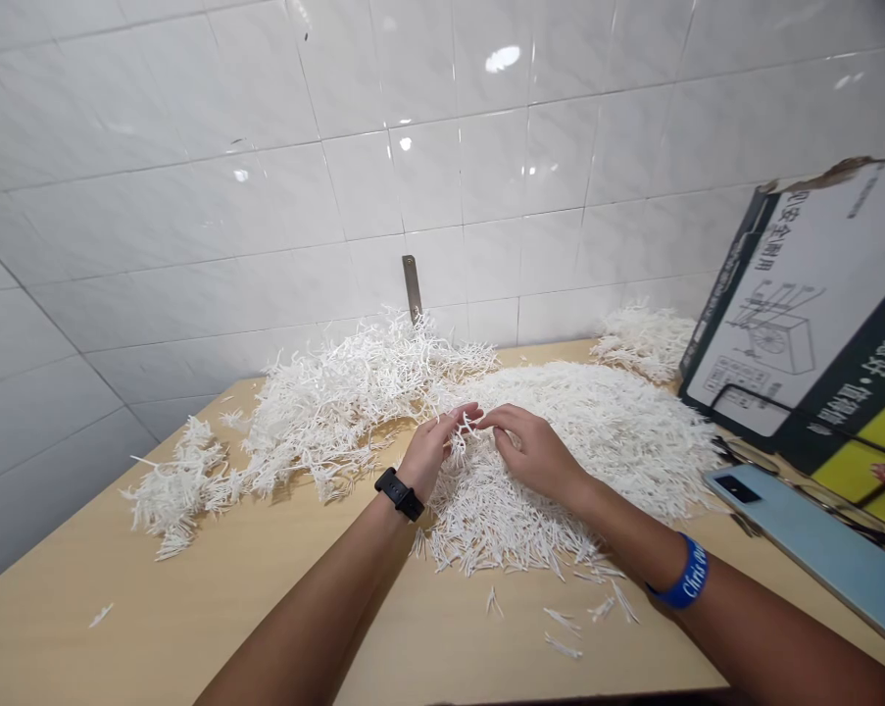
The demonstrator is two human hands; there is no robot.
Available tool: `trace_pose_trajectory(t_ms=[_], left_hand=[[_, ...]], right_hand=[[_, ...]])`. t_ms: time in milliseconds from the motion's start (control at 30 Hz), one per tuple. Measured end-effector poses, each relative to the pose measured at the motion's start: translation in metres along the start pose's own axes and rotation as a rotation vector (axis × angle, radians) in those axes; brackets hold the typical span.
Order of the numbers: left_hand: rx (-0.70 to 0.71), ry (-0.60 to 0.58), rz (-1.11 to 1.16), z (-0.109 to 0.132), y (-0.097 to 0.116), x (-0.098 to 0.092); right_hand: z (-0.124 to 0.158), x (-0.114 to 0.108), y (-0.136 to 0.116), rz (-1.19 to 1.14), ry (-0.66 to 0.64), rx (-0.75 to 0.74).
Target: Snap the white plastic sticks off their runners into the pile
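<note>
The left grip (428,453) is closed on a small white branched piece (461,437), at the left side of a wide pile of short white sticks (596,412). The right grip (536,453) has its fingertips at the piece's right end; whether they pinch it, one cannot tell. A tangled heap of white branched strands (339,382) spreads leftward over the desk (280,588), with a metal strip (411,279) upright behind it. To the right, a light-blue phone (816,559) lies near a printed box (787,324).
</note>
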State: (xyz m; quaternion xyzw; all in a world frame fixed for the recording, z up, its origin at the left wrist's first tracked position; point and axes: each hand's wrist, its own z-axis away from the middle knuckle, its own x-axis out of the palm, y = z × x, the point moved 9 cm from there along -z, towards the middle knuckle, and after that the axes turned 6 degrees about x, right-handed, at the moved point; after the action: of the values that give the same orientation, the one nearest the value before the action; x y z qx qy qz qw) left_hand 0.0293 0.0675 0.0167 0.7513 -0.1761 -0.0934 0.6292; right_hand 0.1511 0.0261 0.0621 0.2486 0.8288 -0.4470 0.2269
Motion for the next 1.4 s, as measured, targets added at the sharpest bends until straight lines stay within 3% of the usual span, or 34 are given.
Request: trace_pose_trajectory(t_ms=[67, 133, 233, 333, 467, 667, 900, 967, 1100, 1267, 1400], left_hand=[[0.008, -0.026, -0.006, 0.001, 0.002, 0.004], [0.015, -0.056, 0.003, 0.002, 0.002, 0.009], [0.024, -0.116, 0.042, 0.002, 0.001, 0.018], [0.027, -0.118, 0.077, 0.003, 0.002, 0.022], [0.004, -0.072, 0.11, 0.002, 0.0, 0.018], [-0.138, -0.297, 0.189, 0.006, -0.013, 0.036], [0.029, -0.184, -0.049, 0.005, 0.007, 0.022], [0.041, -0.113, -0.084, 0.004, 0.009, 0.015], [0.021, 0.059, 0.064, -0.001, 0.006, -0.009], [0.03, -0.061, 0.113, -0.001, 0.01, -0.001], [0.039, -0.127, 0.036, 0.003, 0.009, 0.015]], right_hand=[[0.0, 0.0, 0.005, -0.079, -0.01, 0.099], [0.001, 0.01, 0.008, -0.155, -0.098, 0.176], [0.003, 0.029, 0.008, -0.293, -0.225, 0.222], [0.004, 0.036, 0.009, -0.382, -0.234, 0.242], [0.003, 0.038, 0.008, -0.502, -0.299, 0.239], [0.008, 0.044, -0.006, -0.564, -0.464, 0.128], [0.004, 0.03, 0.005, -0.249, -0.284, 0.174], [0.005, 0.029, -0.001, -0.197, -0.29, 0.113], [0.011, 0.033, -0.012, -0.147, -0.35, -0.017], [0.004, 0.02, -0.007, -0.039, -0.218, -0.069], [-0.001, 0.019, 0.005, -0.226, -0.212, 0.093]])
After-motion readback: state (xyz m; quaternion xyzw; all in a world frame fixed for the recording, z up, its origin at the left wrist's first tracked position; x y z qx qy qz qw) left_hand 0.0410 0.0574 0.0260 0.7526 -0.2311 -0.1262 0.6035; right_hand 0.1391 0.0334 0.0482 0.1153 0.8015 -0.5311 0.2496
